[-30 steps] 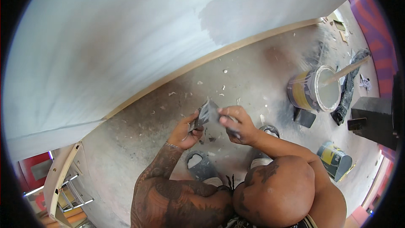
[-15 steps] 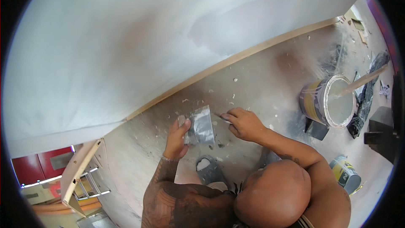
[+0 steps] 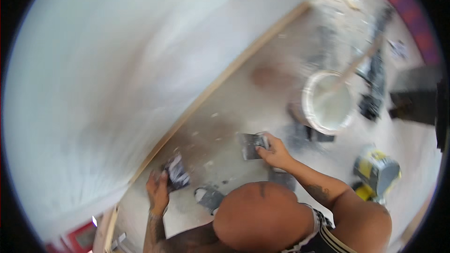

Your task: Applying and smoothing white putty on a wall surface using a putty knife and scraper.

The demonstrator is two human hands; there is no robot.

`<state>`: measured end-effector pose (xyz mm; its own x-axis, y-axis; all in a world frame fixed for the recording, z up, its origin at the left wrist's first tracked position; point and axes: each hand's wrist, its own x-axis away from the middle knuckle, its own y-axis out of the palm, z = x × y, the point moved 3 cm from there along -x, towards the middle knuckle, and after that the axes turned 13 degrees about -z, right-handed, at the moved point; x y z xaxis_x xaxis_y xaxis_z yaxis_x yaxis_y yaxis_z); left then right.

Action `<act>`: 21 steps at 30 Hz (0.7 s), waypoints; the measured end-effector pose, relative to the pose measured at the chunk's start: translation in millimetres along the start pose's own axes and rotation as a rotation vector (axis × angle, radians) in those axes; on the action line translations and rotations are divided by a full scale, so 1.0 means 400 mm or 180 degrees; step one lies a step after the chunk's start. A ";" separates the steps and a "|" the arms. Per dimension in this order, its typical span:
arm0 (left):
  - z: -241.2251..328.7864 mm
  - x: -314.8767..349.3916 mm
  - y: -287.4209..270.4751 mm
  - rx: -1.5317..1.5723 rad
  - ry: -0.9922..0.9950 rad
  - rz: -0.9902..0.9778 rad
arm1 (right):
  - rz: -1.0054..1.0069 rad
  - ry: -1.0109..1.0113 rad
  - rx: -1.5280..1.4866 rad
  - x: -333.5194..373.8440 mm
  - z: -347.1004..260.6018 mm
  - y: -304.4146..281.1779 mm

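At the lower left, my left hand (image 3: pixel 158 191) is closed on a wide flat scraper blade (image 3: pixel 177 173), which is dark and shiny with pale smears. My right hand (image 3: pixel 275 153), farther right, grips another wide scraper (image 3: pixel 251 146). Its dark blade points left and its face is turned up. The two scrapers are well apart, both held above the dusty floor (image 3: pixel 225 124). Beyond my right hand stands a large bucket (image 3: pixel 304 104) of pale grey-white paste (image 3: pixel 330 105). A wooden stick (image 3: pixel 360 60) leans out of it. Motion smears part of the picture.
A white wall panel (image 3: pixel 117 65) fills the upper left, with a wooden strip (image 3: pixel 225 76) along its foot. Black crumpled plastic (image 3: pixel 373 84) lies beyond the bucket. At right are a dark box-like object (image 3: pixel 415 96) and a smaller grey-and-yellow bucket (image 3: pixel 377 168). Shoes (image 3: pixel 208 197) show below.
My hands have moved apart. The right scraper now shows its blade face instead of its edge; the left hand is lower and farther left. The whole view has turned, shifting the bucket left.
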<state>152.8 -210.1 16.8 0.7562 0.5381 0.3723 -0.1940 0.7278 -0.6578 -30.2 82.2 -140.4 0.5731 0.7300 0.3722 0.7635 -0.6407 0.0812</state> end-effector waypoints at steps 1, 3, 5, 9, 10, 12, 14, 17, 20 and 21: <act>0.019 0.009 -0.008 -0.0322 0.0301 -0.0022 | 0.0038 0.0126 -0.0275 0.007 0.020 -0.007; -0.021 0.012 -0.047 -0.0485 0.0060 -0.0993 | 0.0218 0.0262 -0.0516 0.035 0.057 -0.051; 0.075 -0.049 -0.015 -0.0947 0.0146 -0.1659 | 0.0323 0.0451 -0.1769 0.083 0.098 -0.100; 0.158 -0.201 0.110 -0.0923 0.0780 -0.1943 | 0.1220 -0.0419 -0.0774 0.214 0.030 -0.140; 0.183 -0.223 0.138 -0.0916 0.0838 -0.1982 | 0.1138 -0.0087 -0.0797 0.250 0.043 -0.152; 0.223 -0.239 0.195 -0.0480 0.0969 -0.1912 | 0.1573 -0.0244 -0.0945 0.322 0.032 -0.189; 0.228 -0.248 0.276 -0.0632 0.1728 -0.2295 | 0.2049 -0.0533 -0.1358 0.392 0.004 -0.232; 0.273 -0.254 0.418 -0.0674 0.2673 -0.2764 | 0.2812 -0.0822 -0.1579 0.441 -0.063 -0.313; 0.409 -0.233 0.489 -0.0349 0.3421 -0.2805 | 0.2560 -0.0778 -0.1304 0.431 -0.172 -0.425; 0.442 -0.224 0.503 -0.0493 0.3740 -0.2588 | 0.2186 -0.0615 -0.1310 0.413 -0.230 -0.454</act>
<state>-64.5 -36.6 -33.3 0.7052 -0.7086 -0.0235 0.5454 0.5633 -0.6207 -101.5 297.1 -8.6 0.9425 0.1477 0.2997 0.0755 -0.9679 0.2398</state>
